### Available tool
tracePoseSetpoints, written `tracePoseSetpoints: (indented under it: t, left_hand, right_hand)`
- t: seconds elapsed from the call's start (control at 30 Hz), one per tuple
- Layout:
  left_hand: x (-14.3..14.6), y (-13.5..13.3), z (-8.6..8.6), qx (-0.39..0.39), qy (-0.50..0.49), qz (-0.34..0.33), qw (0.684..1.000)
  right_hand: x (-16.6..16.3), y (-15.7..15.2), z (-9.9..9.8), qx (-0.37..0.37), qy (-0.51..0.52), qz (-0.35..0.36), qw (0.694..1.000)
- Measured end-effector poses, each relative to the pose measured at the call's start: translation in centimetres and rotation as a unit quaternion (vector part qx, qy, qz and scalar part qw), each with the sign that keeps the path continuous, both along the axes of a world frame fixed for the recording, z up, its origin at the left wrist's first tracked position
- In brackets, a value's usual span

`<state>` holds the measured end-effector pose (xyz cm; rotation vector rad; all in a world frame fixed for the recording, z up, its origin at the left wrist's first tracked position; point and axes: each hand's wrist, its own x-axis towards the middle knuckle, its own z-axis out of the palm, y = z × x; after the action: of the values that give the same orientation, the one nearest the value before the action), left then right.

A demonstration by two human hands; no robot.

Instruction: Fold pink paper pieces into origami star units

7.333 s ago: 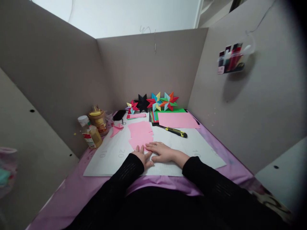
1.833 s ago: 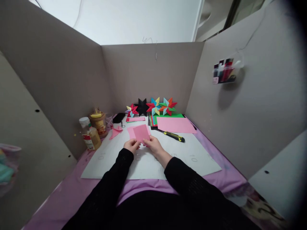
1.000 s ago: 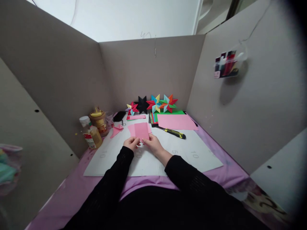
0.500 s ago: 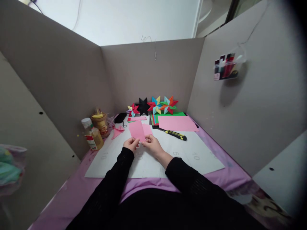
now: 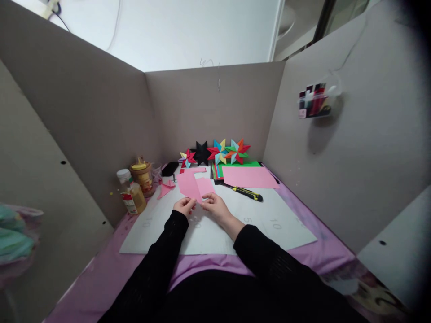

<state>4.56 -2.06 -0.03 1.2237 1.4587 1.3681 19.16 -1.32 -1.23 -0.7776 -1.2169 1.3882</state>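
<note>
My left hand (image 5: 184,207) and my right hand (image 5: 215,206) are raised just above the white mat (image 5: 269,220), fingers pinched together. Between them they hold a small pink paper sheet (image 5: 188,185) by its lower edge, and it leans to the left. More pink paper pieces (image 5: 205,185) lie flat on the mat right behind it. A folded pink piece (image 5: 164,188) sits further left.
Several coloured paper stars (image 5: 218,152) lean on the back cardboard wall, with a stack of coloured sheets topped by pink paper (image 5: 247,176). A yellow-black cutter (image 5: 247,193) lies by the stack. A glue bottle (image 5: 130,195) and a jar (image 5: 143,176) stand at the left wall.
Earlier both hands pressed flat on pink paper on the mat. They then lifted one sheet, and over the last second it has tilted from upright toward the left.
</note>
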Motion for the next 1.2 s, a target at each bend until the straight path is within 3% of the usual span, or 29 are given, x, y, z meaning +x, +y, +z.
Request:
tracePoseSetpoints:
  t: [0.17,0.33,0.67,0.8,0.87,0.97,1.07,1.2]
  left_hand:
    - [0.6,-0.7,0.3,0.014,0.043,-0.06,0.997]
    - [1.3,-1.0,-0.4,0.031,0.081,-0.123,0.989]
    - [1.3,-1.8,-0.6,-0.035,0.015,-0.246,0.969]
    - [1.4,-1.9,-0.4,-0.007,0.02,-0.221,0.975]
    - [1.4,-1.6,-0.1,0.024,0.046,-0.153,0.987]
    - [1.1,-1.2,0.1,0.05,0.066,-0.072,0.994]
    - [0.9,-0.8,-0.2,0.064,0.064,-0.069,0.994]
    - [0.9,-0.6,-0.7,0.075,0.078,-0.078,0.991]
  right_hand:
    - [-0.1,-0.2,0.2,0.011,-0.013,0.017,1.0]
    - [0.2,0.3,-0.6,0.001,-0.031,-0.033,0.999]
    - [3.0,3.2,0.8,-0.066,0.153,-0.143,0.976]
    - [5.0,4.0,1.3,-0.078,0.193,-0.198,0.958]
    - [5.0,3.8,1.3,-0.08,0.175,-0.175,0.966]
    - [3.6,2.8,1.1,-0.066,0.087,-0.052,0.993]
    - [1.8,1.6,0.5,-0.03,-0.002,0.032,0.999]
    - [0.6,0.7,-0.2,-0.002,-0.012,0.046,0.999]
